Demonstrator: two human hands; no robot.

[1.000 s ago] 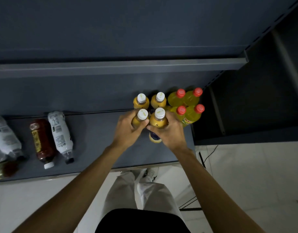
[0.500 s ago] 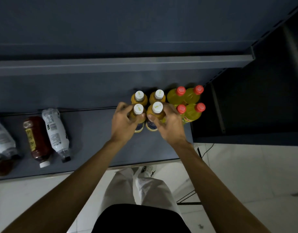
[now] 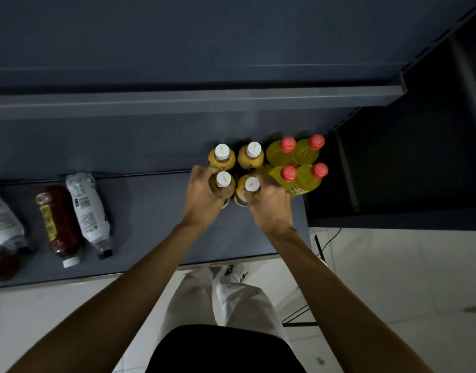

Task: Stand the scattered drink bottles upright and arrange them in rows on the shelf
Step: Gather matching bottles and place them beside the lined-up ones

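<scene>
On the dark grey shelf (image 3: 150,211) several upright bottles stand in a block at the right end. My left hand (image 3: 203,196) grips the front left orange bottle with a white cap (image 3: 222,180). My right hand (image 3: 269,205) grips the front right orange bottle (image 3: 251,183). Two more orange white-capped bottles (image 3: 222,154) stand right behind them. Several yellow bottles with red caps (image 3: 289,172) stand to their right. At the shelf's left lie a white-labelled bottle (image 3: 87,208) and a dark red bottle (image 3: 56,222) on their sides.
Another white bottle (image 3: 2,224) and a dark one (image 3: 2,267) lie at the far left edge. An upper shelf lip (image 3: 177,100) overhangs the back. A dark shelf bay (image 3: 392,184) adjoins on the right. White floor tiles and my legs are below.
Both hands have pushed the two front orange bottles back, close behind the rear pair, and stood them upright. The lying bottles have not moved.
</scene>
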